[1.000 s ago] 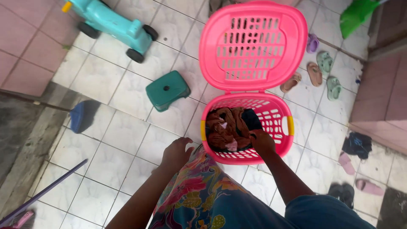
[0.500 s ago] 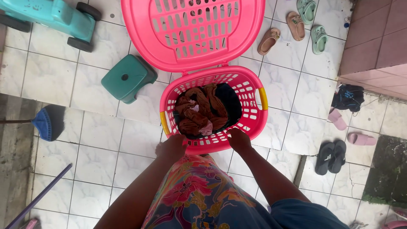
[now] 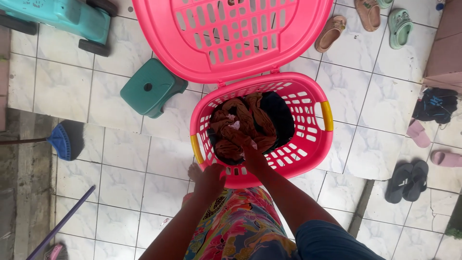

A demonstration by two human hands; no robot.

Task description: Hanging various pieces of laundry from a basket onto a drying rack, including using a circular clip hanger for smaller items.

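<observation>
A pink laundry basket [image 3: 308,154] stands on the tiled floor with its slatted lid [image 3: 231,33] swung open at the far side. Inside lies brown cloth [image 3: 243,123] beside a dark garment [image 3: 281,118]. My right hand [image 3: 252,159] reaches over the near rim into the basket and grips the brown cloth. My left hand [image 3: 210,180] rests on the near rim, fingers curled over its outside edge. Below the hands is my colourful patterned skirt [image 3: 236,226].
A green plastic stool [image 3: 151,86] stands left of the basket. A teal toy car [image 3: 62,19] is at the top left, a blue broom head [image 3: 62,142] at the left. Several sandals and slippers [image 3: 409,180] lie along the right side.
The view has closed in on the basket. My right hand has moved from the basket's rim into it and taken hold of the brown cloth; my left hand stays at the rim.
</observation>
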